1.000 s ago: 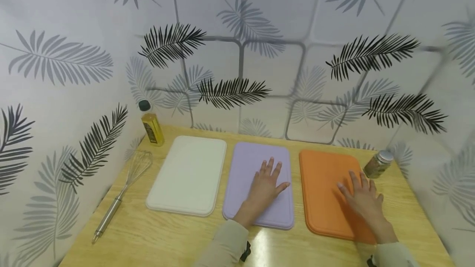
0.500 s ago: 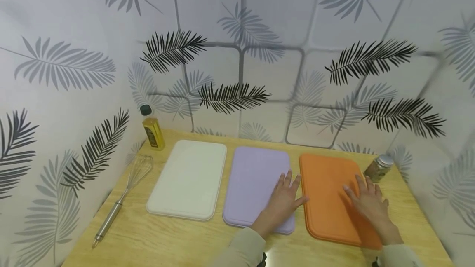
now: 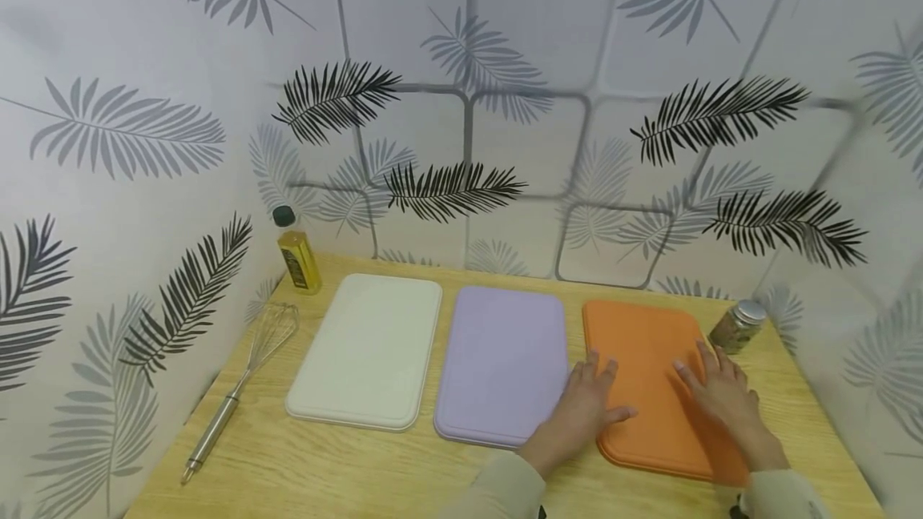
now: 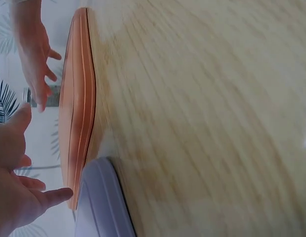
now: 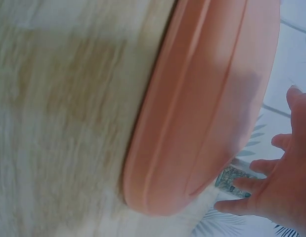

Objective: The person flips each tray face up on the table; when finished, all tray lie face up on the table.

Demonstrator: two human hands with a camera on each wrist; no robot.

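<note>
An orange rectangular board [image 3: 634,351] with rounded corners lies flat on the table at the right. Over its left edge, spanning the gap to the purple board [image 3: 497,359], is my left hand [image 3: 577,415], fingers spread and holding nothing. My right hand [image 3: 724,403] hovers above the right part of the orange board, its fingers apart and extended; a shadow [image 5: 244,103] falls on the board in the right wrist view. Whether the left fingertips touch a board cannot be told. A white board [image 3: 368,351] of similar shape lies left of the purple one.
A whisk [image 3: 238,391] lies along the table's left side. Behind it stands an oil bottle [image 3: 299,259] with a dark cap. A small jar [image 3: 737,327] with a metal lid stands by the orange board's far right corner. Patterned walls [image 3: 505,62] border the wooden table [image 3: 360,471].
My left hand has moved right, from over the purple board to the orange board's left edge. My right hand stays over the orange board, shifted slightly right and nearer. The boards keep their places.
</note>
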